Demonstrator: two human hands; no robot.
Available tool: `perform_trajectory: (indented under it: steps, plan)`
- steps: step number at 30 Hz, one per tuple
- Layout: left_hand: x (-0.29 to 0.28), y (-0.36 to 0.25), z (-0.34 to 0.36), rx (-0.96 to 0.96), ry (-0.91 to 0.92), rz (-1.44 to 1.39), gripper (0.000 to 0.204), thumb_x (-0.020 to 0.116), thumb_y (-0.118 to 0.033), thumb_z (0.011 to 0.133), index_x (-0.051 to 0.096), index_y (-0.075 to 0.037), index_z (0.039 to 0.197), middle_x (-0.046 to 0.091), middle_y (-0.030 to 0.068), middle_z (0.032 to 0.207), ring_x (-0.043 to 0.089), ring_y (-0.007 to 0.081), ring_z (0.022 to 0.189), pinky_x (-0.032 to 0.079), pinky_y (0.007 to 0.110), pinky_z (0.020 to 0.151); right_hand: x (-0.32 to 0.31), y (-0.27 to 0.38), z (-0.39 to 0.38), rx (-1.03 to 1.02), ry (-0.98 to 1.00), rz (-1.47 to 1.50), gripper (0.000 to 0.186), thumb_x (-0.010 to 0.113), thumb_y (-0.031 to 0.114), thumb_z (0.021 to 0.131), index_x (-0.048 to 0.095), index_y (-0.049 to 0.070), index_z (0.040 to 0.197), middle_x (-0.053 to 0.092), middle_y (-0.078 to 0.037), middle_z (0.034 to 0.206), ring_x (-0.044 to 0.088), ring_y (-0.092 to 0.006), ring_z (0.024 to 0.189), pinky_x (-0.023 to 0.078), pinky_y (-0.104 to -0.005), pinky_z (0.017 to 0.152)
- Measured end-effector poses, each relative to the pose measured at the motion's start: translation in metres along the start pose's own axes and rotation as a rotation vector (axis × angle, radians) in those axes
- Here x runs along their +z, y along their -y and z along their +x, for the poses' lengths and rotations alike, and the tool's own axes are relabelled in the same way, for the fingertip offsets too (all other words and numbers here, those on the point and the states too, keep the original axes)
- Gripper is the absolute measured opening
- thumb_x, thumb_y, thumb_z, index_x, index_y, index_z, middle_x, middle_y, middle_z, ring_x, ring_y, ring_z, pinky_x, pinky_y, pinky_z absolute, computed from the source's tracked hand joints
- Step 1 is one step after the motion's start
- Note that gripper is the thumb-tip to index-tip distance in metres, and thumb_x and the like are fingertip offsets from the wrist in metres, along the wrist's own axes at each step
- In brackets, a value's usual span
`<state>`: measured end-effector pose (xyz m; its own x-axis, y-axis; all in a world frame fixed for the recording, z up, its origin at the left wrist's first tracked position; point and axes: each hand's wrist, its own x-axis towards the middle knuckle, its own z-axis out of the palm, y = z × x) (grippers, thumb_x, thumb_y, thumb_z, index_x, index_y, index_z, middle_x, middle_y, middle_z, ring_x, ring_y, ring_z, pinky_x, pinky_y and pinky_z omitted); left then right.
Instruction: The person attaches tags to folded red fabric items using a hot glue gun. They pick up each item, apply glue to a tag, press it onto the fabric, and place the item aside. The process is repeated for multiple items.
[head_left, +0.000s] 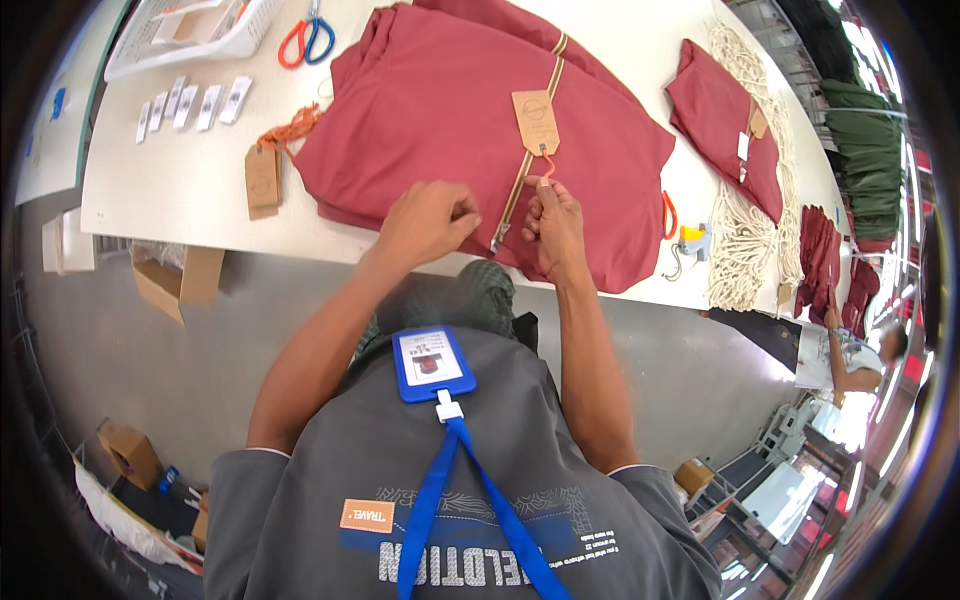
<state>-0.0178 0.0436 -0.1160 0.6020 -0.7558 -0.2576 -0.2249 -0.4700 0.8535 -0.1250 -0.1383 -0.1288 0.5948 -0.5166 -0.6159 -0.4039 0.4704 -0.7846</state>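
A dark red fabric bag [440, 110] lies flat on the white table [180, 190]. A tan zipper strip [530, 165] runs down its middle to a metal pull near the front edge. A brown cardboard hang tag [536, 122] rests on the strip, with an orange loop cord under it. My right hand [555, 222] pinches the lower end of that orange cord. My left hand [432, 220] sits on the fabric just left of the zipper, fingers curled; whether they pinch fabric I cannot tell.
More brown tags with orange cords [268, 165] lie left of the bag, beside small white labels [195, 103]. Scissors with red and blue handles [307, 38] and a white basket [190, 30] stand at the back. Another red bag [722, 118] and white cords [745, 225] lie right.
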Motion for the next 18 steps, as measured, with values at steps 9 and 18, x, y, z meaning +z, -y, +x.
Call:
perform_trajectory:
  steps: [9,18]
  plan:
    - [0.075,-0.014,-0.007,-0.109,-0.220,0.175,0.024,0.078,-0.014,0.081,0.070,-0.009,0.103,0.070,0.0090,0.092,0.070,0.0310,0.086,0.054,0.045,0.072,-0.023,0.005,-0.011,0.093,0.242,0.050,0.020,0.052,0.013,0.105,0.066,-0.001,0.111,0.065,-0.004,0.089,0.064,-0.0109,0.081,0.055,-0.0261,0.070]
    - [0.094,-0.022,-0.019,-0.149,-0.357,0.109,0.014,0.074,-0.015,0.085,0.071,-0.005,0.094,0.072,0.0122,0.080,0.071,0.0302,0.074,0.054,0.040,0.066,-0.047,-0.003,0.008,-0.036,0.438,-0.158,0.017,0.062,0.010,0.102,0.070,-0.002,0.113,0.069,-0.003,0.093,0.065,-0.0097,0.079,0.055,-0.0236,0.069]
